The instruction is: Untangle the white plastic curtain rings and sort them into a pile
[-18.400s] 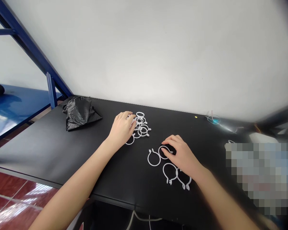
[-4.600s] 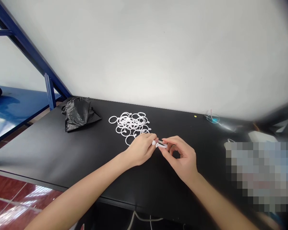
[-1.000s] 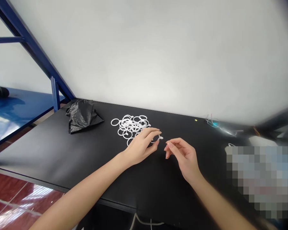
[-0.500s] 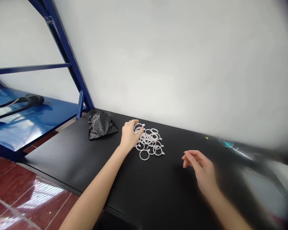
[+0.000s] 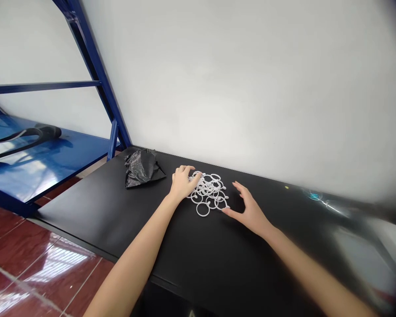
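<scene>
A loose pile of white rings (image 5: 203,209), each with a small knob, lies on the black tabletop (image 5: 198,255). They look like plastic curtain rings. My left hand (image 5: 182,182) rests at the pile's left side, fingers apart and curved over the outer rings, covering some of them. On the other side, my right hand (image 5: 247,209) is open, thumb and fingers spread toward the pile. Its thumb tip is by the rightmost ring; whether it touches cannot be made out.
A crumpled black plastic bag (image 5: 142,169) lies left of the pile. Beyond it stands a blue metal frame (image 5: 102,88) with a blue shelf (image 5: 75,147) bearing a black strap-like object (image 5: 41,132). A clear plastic item (image 5: 359,246) lies at right. A white wall (image 5: 218,88) rises behind.
My right hand has moved left to the pile's right side and its fingers have spread from a pinch. My left hand stays at the pile's left. The view has shifted slightly.
</scene>
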The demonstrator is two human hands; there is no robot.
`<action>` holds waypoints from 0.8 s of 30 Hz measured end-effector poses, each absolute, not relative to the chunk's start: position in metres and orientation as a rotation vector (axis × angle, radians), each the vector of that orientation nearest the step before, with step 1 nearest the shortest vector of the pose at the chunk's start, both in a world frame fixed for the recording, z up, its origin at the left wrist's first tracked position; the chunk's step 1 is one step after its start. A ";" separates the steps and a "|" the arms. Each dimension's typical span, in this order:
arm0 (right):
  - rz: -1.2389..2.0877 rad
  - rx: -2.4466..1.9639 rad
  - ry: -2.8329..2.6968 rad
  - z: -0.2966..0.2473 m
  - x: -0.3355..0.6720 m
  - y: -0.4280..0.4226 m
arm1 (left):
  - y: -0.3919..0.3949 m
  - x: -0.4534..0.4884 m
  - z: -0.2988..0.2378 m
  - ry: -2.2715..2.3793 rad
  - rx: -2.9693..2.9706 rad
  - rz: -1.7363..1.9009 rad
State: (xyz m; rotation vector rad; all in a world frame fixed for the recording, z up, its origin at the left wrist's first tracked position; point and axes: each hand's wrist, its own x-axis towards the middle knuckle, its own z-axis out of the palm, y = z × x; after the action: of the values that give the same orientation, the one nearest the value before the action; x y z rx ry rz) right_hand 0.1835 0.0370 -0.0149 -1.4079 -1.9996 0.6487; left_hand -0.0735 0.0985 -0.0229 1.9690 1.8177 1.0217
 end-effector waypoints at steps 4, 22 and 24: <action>0.646 -1.369 -2.241 -0.012 0.161 0.068 | 0.100 -0.074 -0.025 1.668 2.100 0.947; 0.546 -1.288 -2.454 -0.015 0.146 0.088 | 0.087 -0.059 -0.025 1.483 2.293 0.754; 0.539 -1.312 -2.435 -0.015 0.154 0.081 | 0.082 -0.051 -0.023 1.458 2.300 0.732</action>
State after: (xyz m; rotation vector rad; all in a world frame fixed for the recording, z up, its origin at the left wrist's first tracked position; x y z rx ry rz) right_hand 0.1540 0.0810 -0.0147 -1.3117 -2.4346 0.5393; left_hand -0.0512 0.0818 -0.0235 2.2998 1.4578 0.7322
